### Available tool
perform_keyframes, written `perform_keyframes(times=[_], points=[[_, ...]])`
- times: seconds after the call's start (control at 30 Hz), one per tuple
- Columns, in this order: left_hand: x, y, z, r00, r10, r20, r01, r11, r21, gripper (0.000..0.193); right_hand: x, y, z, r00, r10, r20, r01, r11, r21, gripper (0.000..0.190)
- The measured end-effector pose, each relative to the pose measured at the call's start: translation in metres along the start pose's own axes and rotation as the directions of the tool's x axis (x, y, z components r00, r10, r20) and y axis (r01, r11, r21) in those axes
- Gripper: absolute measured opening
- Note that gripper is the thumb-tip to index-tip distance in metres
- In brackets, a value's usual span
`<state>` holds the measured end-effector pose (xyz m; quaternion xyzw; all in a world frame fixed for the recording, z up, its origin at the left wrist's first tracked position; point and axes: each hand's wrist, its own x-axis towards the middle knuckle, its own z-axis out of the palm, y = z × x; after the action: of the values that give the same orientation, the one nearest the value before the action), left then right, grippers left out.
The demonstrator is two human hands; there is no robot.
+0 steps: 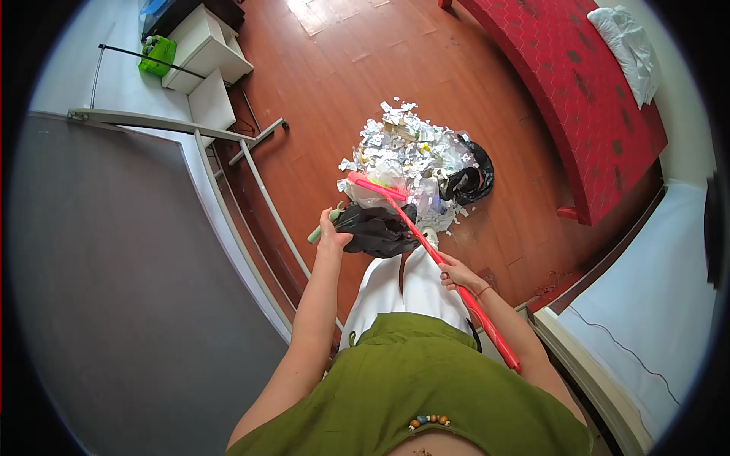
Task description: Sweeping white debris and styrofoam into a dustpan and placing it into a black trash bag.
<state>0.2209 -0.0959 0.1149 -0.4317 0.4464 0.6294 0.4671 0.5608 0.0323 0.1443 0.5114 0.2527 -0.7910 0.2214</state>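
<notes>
My right hand (457, 272) is wrapped around the red pole of a broom (419, 235), which slants up and to the left across my legs. The broom's pink head (377, 186) hangs over the near edge of a heap of torn paper and plastic scraps (399, 139) on the floor. In my left hand (331, 231) I grip a crumpled black plastic bag (376, 231), left of the broom pole. A pale green handle (315, 235) sticks out by the same hand; what it belongs to is hidden. Another black plastic bag (482, 171) lies at the heap's right side.
Left of me stands a grey board (142, 273) on a metal frame with a wheeled foot (265, 137). Farther back are a white cabinet (202, 48) and a green bag (158, 55). A red bench-like platform (576, 85) curves along the right, with folded white cloth (624, 54) on it.
</notes>
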Motion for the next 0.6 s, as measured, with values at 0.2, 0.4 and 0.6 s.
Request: perform_keyframes(times=[0.2, 0.4, 0.6], points=[[-0.014, -0.010, -0.013, 0.987, 0.034, 0.156, -0.031, 0.999, -0.023, 0.050, -0.048, -0.008, 0.014, 0.992, -0.102, -0.076, 0.098, 0.994, -0.055, 0.056], [-0.034, -0.020, -0.033, 0.956, 0.108, 0.273, -0.150, 0.979, 0.140, 0.061, -0.084, -0.002, 0.005, 0.960, -0.226, -0.165, 0.219, 0.974, -0.059, 0.057], [-0.051, -0.031, -0.043, 0.737, 0.431, 0.520, -0.561, -0.037, 0.827, 0.038, -0.094, 0.003, -0.017, 0.918, -0.292, -0.268, 0.292, 0.956, -0.044, 0.058]])
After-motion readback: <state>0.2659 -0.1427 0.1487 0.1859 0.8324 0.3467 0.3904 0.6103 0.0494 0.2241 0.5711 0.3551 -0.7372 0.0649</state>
